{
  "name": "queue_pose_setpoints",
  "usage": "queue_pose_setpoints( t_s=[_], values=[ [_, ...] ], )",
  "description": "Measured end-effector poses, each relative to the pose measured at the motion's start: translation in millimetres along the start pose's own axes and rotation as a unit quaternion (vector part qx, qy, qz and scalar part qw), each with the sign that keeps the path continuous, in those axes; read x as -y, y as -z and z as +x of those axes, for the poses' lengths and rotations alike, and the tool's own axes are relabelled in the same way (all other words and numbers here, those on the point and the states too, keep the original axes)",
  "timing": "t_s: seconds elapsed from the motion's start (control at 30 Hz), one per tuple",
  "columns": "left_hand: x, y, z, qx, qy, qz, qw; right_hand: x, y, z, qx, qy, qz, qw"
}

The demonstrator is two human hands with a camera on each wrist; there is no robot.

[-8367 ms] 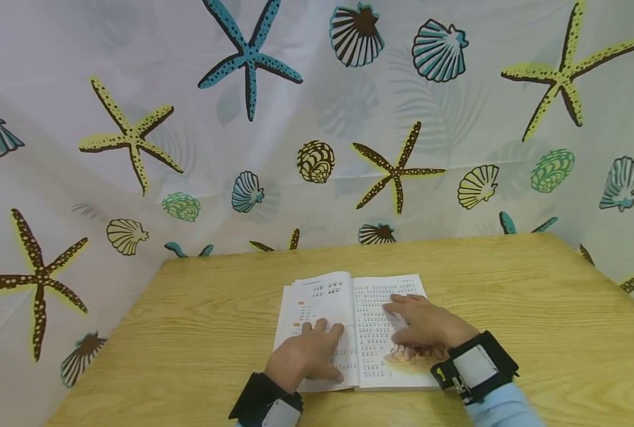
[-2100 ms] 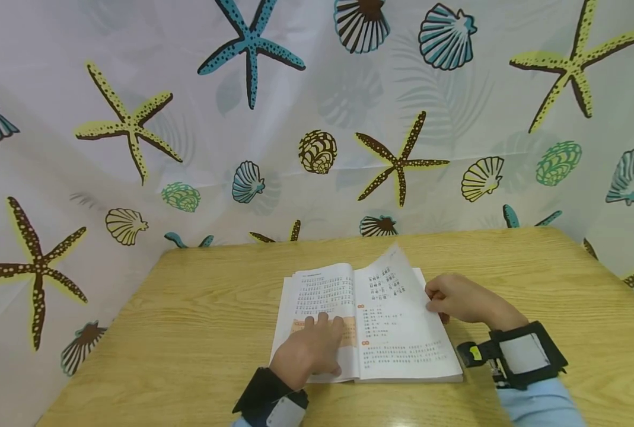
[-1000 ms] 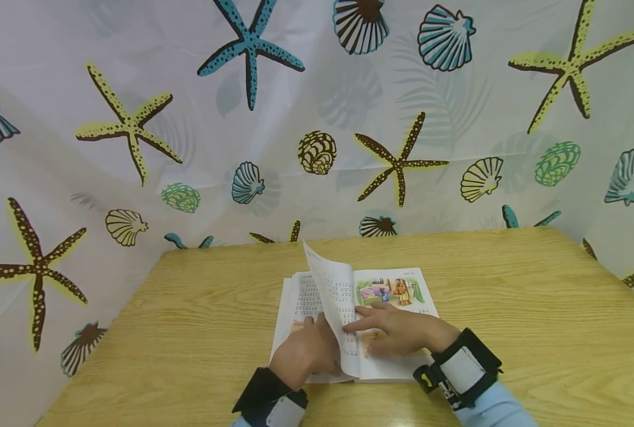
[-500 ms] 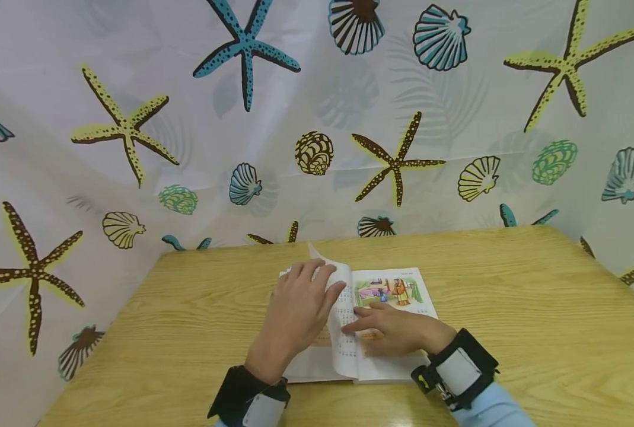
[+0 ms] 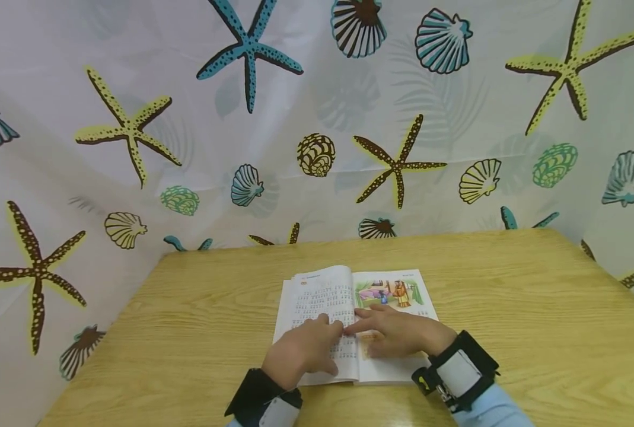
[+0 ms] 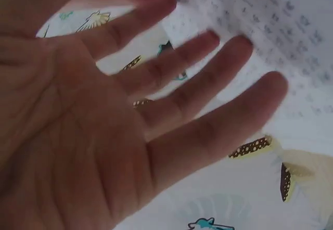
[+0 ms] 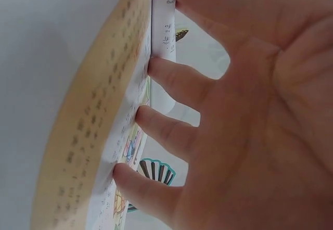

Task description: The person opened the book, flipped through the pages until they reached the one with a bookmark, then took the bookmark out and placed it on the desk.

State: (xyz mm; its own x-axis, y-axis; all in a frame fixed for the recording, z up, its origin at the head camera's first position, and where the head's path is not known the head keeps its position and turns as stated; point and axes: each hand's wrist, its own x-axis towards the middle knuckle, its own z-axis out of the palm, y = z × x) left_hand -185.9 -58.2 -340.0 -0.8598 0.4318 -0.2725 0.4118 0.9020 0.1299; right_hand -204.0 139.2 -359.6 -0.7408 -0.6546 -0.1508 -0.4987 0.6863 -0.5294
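While the left page [image 5: 314, 296] is being partly covered by the left hand [image 5: 302, 351], paper near the fold [image 5: 353, 290] is being touched by the right hand [image 5: 402, 332]; with neither grip closed, fingers extended, the book [image 5: 397, 372] is being supported beneath both by the desk [image 5: 210, 314].

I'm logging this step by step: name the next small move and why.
Probably slide the right hand toward the outer edge of the right page: the left hand lies on the left page, while the right one lies in by the fold.
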Motion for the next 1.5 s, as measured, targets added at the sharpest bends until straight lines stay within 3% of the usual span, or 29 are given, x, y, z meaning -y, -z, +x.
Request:
queue_pose_setpoints(
  t_s=[0.17,0.5,0.7,0.83,0.97,1.17,1.4,1.5],
  values=[
    [-4.3,-9.8,6.6,-0.004,0.03,-0.001,0.9996,1,-1,0.1,-0.002,-0.008,-0.002,1.0],
    [-5.0,-12.3,6.7,-0.006,0.03,-0.003,0.9995,0,-2,0.9,-0.006,-0.018,-0.006,0.9998],
    [-5.9,-14.4,6.5,-0.022,0.028,0.01,0.9993,-11,3,-3.6,-0.02,-0.077,-0.011,0.9968],
    [-6.8,-16.0,6.5,-0.027,0.03,0.007,0.9991,-28,12,-11.5,-0.03,-0.121,-0.046,0.9912],
    [-7.7,-16.4,7.1,-0.025,0.033,0.003,0.9991,-48,22,-22.2,-0.034,-0.162,-0.035,0.9857],
    [-8.1,-15.2,7.4,-0.026,0.028,0.005,0.9993,-64,31,-33.9,-0.038,-0.172,-0.01,0.9843],
    [-8.4,-14.3,7.2,-0.025,0.029,0.007,0.9992,-63,30,-34.7,-0.042,-0.168,-0.002,0.985],
    [-8.4,-14.1,7.2,-0.021,0.032,0.004,0.9993,-61,30,-34.7,-0.052,-0.19,-0.01,0.9803]
  ],
)
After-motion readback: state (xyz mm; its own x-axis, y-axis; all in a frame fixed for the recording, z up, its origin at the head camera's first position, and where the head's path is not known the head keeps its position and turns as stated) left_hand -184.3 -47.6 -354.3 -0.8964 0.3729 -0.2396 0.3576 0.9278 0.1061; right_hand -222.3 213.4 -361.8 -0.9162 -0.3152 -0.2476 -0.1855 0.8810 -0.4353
